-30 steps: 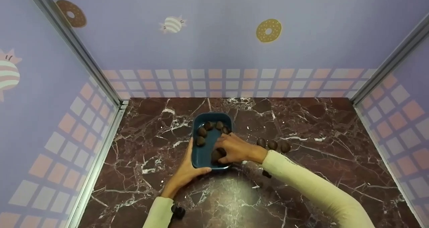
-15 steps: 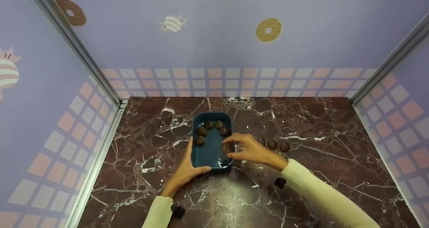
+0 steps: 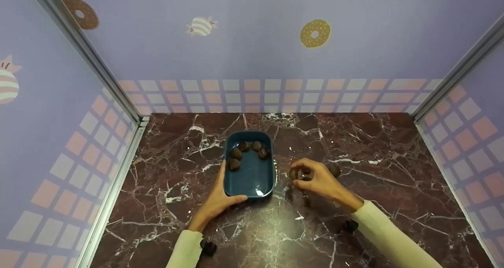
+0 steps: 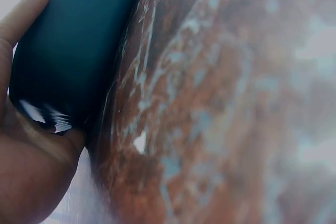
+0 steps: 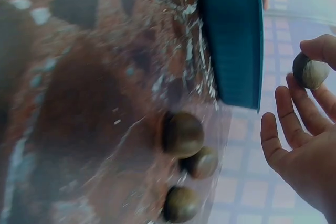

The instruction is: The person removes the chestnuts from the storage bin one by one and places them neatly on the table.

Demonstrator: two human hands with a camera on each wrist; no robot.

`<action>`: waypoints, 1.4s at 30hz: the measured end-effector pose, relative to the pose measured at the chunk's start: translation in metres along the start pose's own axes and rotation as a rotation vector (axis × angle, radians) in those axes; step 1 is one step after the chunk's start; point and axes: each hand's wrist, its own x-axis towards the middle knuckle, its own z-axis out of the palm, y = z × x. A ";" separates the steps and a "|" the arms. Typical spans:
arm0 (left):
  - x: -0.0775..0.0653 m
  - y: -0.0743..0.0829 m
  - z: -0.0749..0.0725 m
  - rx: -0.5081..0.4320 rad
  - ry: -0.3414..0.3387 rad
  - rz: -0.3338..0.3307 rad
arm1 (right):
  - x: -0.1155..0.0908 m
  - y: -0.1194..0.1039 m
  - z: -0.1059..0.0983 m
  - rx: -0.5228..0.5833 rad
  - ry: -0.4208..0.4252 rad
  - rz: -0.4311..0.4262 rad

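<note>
A blue-green rectangular tray [image 3: 248,181] stands on the marble surface, with several brown chestnuts [image 3: 236,154] along its far end and left side. My left hand [image 3: 216,201] holds the tray's near left corner, fingers along the left wall and thumb across the front. The left wrist view shows this thumb and a finger against the tray [image 4: 73,45]. To the right of the tray, my right hand [image 3: 321,183] pinches one chestnut [image 5: 311,71] between thumb and fingers, above the surface. Three more chestnuts [image 5: 182,135] lie on the marble, partly hidden behind this hand in the head view.
The dark red marble tabletop [image 3: 181,142] is bounded by a patterned lilac back wall [image 3: 252,55] and side walls. Grey metal rails [image 3: 114,205] run along the side edges. Dark wrist devices [image 3: 208,247] are worn at both sleeves.
My right hand has moved from inside the tray, out over its right rim, to above the table beside the loose chestnuts, carrying one chestnut. The left hand and tray stay put.
</note>
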 end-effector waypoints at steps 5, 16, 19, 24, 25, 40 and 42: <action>0.000 0.003 -0.003 0.010 -0.026 -0.006 | -0.012 -0.009 -0.013 0.011 0.048 -0.014; 0.000 0.004 -0.006 0.006 -0.038 -0.020 | -0.041 0.008 -0.035 0.031 0.138 0.105; 0.000 0.003 -0.005 -0.011 -0.030 -0.015 | -0.049 0.029 -0.033 0.025 0.188 0.118; 0.003 0.001 -0.002 -0.034 -0.028 0.004 | -0.063 0.056 -0.032 -0.017 0.261 0.168; 0.003 0.001 -0.002 -0.034 -0.029 0.006 | -0.066 0.058 -0.032 -0.017 0.270 0.181; 0.001 0.001 -0.004 -0.028 -0.042 -0.015 | -0.077 0.068 -0.028 -0.135 0.253 0.273; 0.002 0.002 -0.004 -0.019 -0.052 -0.018 | -0.077 0.068 -0.028 -0.141 0.264 0.281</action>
